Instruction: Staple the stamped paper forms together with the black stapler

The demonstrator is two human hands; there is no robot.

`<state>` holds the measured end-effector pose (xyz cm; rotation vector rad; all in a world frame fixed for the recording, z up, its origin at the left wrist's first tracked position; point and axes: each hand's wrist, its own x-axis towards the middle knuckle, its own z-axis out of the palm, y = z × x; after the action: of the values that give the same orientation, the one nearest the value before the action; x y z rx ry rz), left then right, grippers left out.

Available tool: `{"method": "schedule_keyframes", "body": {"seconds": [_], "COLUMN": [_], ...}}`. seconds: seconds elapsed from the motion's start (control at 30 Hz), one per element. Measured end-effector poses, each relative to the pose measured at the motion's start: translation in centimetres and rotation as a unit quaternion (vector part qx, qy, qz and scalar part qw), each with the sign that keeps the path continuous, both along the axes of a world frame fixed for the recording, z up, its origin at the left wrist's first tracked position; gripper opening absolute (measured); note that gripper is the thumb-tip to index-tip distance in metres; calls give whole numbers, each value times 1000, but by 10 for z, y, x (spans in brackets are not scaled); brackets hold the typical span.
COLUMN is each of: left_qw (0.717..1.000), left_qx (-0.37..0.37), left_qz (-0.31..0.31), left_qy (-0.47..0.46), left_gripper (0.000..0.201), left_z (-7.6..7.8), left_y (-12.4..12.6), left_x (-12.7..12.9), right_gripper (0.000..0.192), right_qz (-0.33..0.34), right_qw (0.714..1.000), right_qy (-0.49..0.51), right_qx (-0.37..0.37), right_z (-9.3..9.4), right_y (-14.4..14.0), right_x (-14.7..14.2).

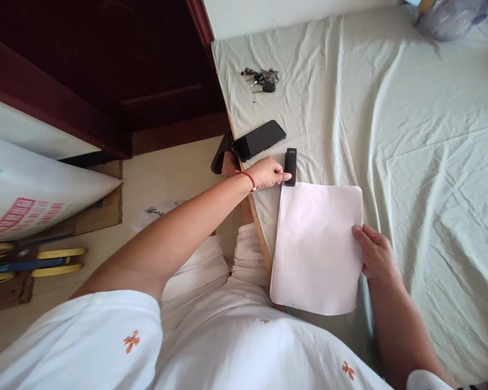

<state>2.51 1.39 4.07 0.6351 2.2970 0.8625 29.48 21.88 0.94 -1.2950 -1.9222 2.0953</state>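
Note:
A black stapler (291, 162) lies at the top left corner of a stack of white paper (317, 249). The fingers of my left hand (269, 173) are closed at the stapler's near end, with a fingertip on its top; the underside of that grip is hidden. The paper's corner meets the stapler, though I cannot tell how far in it sits. My right hand (377, 254) pinches the right edge of the paper, thumb on top. The lower part of the paper reaches over the table's edge, near my body.
A black smartphone (259, 140) rests near the table's left edge, with a bunch of keys (264, 79) farther back. Wrinkled pale green cloth (451, 162) covers the table. A plastic bag (451, 19) sits at the back right. On the floor at left are a white sack (36, 189) and a yellow object (59, 262).

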Motion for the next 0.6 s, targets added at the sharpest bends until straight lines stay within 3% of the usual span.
{"method": "schedule_keyframes", "body": {"seconds": [0.13, 0.23, 0.37, 0.43, 0.6], "left_qw": [998, 995, 962, 945, 943], "left_qx": [-16, 27, 12, -19, -108], "left_qz": [-13, -5, 144, 176, 83], "left_qy": [52, 92, 231, 276, 305], "left_gripper": [46, 41, 30, 25, 77], "left_z": [2, 3, 8, 10, -2], "left_y": [2, -7, -34, -46, -42], "left_x": [9, 10, -11, -29, -66], "right_gripper": [31, 35, 39, 40, 38], "right_qz": [-1, -9, -4, 8, 33], "right_qw": [1000, 1000, 999, 999, 995], "right_qy": [5, 1, -11, -7, -5], "right_qx": [0, 9, 34, 51, 92], "right_z": [0, -1, -6, -9, -12], "right_y": [-1, 1, 7, 9, 9], "right_x": [2, 12, 31, 35, 31]}}
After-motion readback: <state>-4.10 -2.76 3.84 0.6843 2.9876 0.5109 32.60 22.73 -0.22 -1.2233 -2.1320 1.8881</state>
